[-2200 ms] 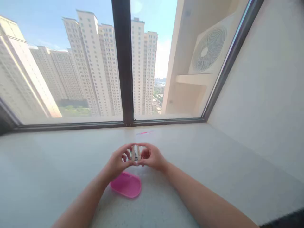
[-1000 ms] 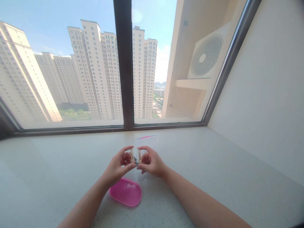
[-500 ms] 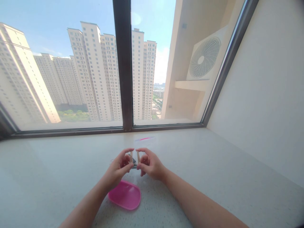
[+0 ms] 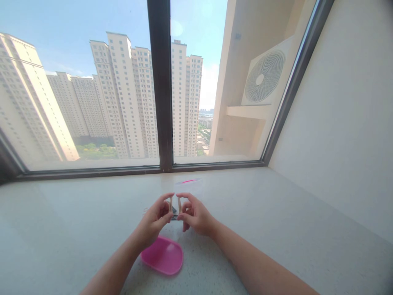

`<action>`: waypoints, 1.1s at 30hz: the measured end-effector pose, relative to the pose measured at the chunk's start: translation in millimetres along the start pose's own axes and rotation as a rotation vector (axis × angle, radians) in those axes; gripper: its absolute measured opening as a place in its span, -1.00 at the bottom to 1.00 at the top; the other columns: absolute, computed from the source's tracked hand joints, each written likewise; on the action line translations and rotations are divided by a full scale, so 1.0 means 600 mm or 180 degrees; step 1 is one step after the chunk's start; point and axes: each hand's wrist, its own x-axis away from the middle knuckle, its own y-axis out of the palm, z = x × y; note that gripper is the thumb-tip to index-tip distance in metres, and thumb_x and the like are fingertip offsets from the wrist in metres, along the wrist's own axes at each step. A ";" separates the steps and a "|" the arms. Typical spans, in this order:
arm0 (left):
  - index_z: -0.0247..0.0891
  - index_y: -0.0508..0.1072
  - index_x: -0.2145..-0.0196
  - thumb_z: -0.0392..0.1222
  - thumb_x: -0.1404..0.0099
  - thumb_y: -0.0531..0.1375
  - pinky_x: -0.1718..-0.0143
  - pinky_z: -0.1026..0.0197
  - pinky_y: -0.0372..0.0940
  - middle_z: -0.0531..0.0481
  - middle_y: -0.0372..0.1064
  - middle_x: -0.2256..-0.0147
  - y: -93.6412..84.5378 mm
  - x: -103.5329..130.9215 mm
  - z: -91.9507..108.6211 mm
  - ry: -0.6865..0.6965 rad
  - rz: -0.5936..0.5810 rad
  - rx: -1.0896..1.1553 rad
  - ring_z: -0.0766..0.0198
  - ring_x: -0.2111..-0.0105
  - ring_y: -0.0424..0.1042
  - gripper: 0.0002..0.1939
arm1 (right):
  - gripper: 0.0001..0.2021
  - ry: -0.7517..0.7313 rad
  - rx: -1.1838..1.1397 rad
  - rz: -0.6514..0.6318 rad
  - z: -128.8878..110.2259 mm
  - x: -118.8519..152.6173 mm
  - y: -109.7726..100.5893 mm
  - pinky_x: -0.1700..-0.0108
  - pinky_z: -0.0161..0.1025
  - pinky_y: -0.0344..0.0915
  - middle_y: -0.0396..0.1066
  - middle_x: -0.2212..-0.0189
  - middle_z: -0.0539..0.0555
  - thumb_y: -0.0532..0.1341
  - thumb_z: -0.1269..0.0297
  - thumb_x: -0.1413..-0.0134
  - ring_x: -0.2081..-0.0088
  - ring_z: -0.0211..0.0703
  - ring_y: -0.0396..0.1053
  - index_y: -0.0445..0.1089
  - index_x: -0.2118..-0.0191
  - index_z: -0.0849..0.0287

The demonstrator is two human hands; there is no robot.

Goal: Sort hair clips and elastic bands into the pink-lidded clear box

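Observation:
My left hand (image 4: 155, 217) pinches a thin, pale, wood-coloured strip (image 4: 171, 204) upright between thumb and forefinger. Facing it, my right hand (image 4: 196, 215) grips a similar pale strip (image 4: 179, 205) the same way, a narrow gap apart from the first. The two strips could be halves of a small clip, but they are too small to tell. Behind and below the fingers, partly hidden, lies a small dark grey item (image 4: 174, 217) on the pale speckled sill. A pink shallow tray (image 4: 167, 258) rests closer to me, its left edge partly covered by my left hand and wrist.
A clear zip bag (image 4: 189, 185) with a pink strip lies beyond my hands on the windowsill (image 4: 276, 229). The dark window frame (image 4: 162, 102) borders the far side, and a white wall (image 4: 346, 123) rises on the right.
The whole view has shifted slightly downward in the picture. Both hands keep the same facing pose with their strips; more of the zip bag shows.

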 end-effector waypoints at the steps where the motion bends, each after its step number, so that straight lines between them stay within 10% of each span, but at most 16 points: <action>1: -0.21 0.13 -0.13 -0.16 -0.27 0.12 0.36 0.18 0.17 0.10 0.19 0.45 0.000 0.000 0.001 0.0002 0.0004 -0.0017 0.31 0.44 0.23 -0.51 | -0.44 0.0014 0.0009 -0.0009 -0.001 0.000 0.000 0.63 -0.39 0.30 0.21 0.43 -0.10 0.25 0.27 0.02 0.64 -0.37 0.31 0.08 -0.12 0.03; 33: -0.22 0.00 -0.22 -0.17 -0.26 0.12 0.29 0.18 0.22 0.09 0.24 0.42 -0.002 -0.001 0.000 0.0071 0.0111 -0.0275 0.30 0.41 0.28 -0.38 | -0.28 0.0111 0.0188 -0.0070 0.001 -0.004 -0.003 0.60 -0.38 0.32 0.23 0.45 -0.11 0.30 0.29 0.06 0.63 -0.37 0.32 0.01 -0.22 -0.01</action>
